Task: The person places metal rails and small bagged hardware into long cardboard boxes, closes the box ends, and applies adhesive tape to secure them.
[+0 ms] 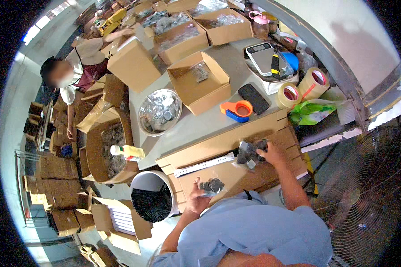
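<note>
Left hand (198, 199): holds small clear bag of black parts (212, 185) over flat brown cardboard (259, 178)
Right hand (273, 154): fingers gripping larger clear bag of dark parts (247, 154), above the cardboard

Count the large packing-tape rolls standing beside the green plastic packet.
2: the left roll, near the black phone, and the right roll, next to it and farther back. Others could be hidden in the clutter behind.

No words legible. Red-and-green label (133, 153) on pale bottle (125, 151); red print in cores of tape rolls (311, 86) (too small to read).
</note>
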{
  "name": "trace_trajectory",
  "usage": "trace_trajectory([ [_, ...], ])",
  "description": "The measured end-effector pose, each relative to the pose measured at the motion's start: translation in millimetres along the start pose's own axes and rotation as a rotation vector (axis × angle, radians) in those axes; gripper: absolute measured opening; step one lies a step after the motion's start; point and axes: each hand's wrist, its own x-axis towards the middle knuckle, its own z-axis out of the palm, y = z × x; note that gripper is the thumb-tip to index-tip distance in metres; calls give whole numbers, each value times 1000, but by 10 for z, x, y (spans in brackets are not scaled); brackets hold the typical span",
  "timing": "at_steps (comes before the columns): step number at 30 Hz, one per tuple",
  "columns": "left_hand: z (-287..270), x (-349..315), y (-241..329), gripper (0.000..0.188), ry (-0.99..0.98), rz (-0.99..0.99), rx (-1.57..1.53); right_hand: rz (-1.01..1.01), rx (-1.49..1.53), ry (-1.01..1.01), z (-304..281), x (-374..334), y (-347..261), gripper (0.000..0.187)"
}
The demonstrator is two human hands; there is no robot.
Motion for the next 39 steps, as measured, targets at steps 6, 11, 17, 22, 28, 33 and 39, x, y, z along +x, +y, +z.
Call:
trace_trajectory([
  [6, 143, 148, -354, 77, 4, -68, 349, -294, 78, 207, -155, -556, -558, 69],
  [11, 567, 373, -659, 75, -226, -27, 483, -287, 769, -619, -234, -1154, -943, 54],
  [17, 755, 489, -900, 65, -202, -68, 533, -391, 621, -305, -205, -1214, -568, 47],
  [22, 775, 596, -915, 73, -145, -55, 572, -295, 728, -207, -348, -1238, -598, 48],
  [28, 989, 721, -629, 72, -186, -195, 500, -201, 927, -416, -615, -1133, -738, 47],
  [33, 1072, 691, -598, 75, -133, -131, 466, -187, 1023, -538, -655, -1162, -899, 43],
  [39, 900, 735, -588, 61, -212, -179, 462, -88, 1049, -479, -368, -1046, -714, 37],
])
